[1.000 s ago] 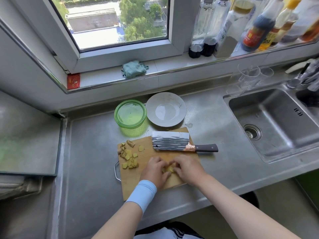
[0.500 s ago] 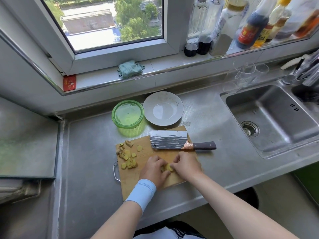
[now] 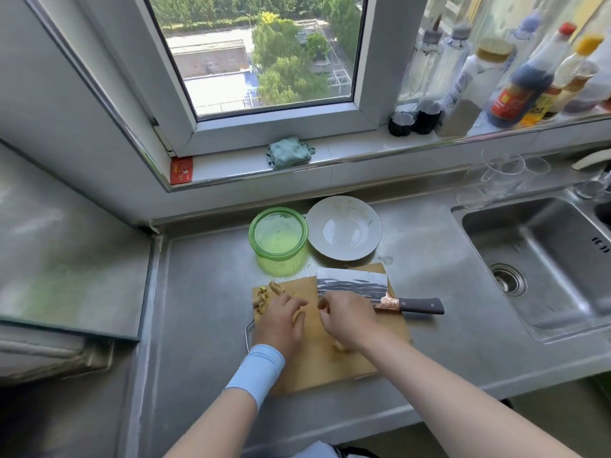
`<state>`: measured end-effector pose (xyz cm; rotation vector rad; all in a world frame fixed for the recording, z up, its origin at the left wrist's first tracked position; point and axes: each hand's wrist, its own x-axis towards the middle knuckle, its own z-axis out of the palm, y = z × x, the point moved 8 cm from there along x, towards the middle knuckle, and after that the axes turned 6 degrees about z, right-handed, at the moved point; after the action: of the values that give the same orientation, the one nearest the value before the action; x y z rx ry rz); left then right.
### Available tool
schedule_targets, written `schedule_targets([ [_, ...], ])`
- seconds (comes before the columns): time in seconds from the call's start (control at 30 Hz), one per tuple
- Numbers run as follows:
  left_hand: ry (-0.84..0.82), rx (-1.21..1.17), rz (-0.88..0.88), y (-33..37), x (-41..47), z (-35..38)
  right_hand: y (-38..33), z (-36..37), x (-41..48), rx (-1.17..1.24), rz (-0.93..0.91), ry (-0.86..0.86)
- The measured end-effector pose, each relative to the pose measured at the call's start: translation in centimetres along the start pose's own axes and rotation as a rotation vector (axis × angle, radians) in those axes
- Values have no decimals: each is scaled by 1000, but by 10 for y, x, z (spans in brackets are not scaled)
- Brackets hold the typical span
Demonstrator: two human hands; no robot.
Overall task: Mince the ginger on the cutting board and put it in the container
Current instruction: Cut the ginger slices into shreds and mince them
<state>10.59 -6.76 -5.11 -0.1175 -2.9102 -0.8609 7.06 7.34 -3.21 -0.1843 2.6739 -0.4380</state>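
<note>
Ginger pieces [image 3: 274, 287] are lying at the far left corner of the cutting board [image 3: 317, 368], and I am seeing the left hand [image 3: 281, 325] curling its fingers down over them; I cannot tell whether it is pinching any. The right hand [image 3: 350, 320] is sitting just right of it, fingers curling at the cleaver [image 3: 350, 284] blade's near edge, grip unclear.
</note>
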Motion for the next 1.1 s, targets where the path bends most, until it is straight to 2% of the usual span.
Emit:
schedule_targets([
  [0.13,18,10,-274,-60,-2,-34,-58,18,23,-38,-116,-61],
  [0.27,-74,-12,-390,-93,-14,-37,-93,44,36,-176,-167,-87],
  [0.33,-124,-27,-391,-98,-17,-31,-99,54,40,-234,-181,-79],
  [0.43,-145,-49,-371,-98,-17,-25,-98,59,43,-191,-163,-95],
  [0.8,-111,-119,-316,-98,-18,-24,-96,61,53,-121,-109,-134],
  [1.1,-81,-153,-324,-97,-18,-23,-99,62,54,-162,-117,-191],
])
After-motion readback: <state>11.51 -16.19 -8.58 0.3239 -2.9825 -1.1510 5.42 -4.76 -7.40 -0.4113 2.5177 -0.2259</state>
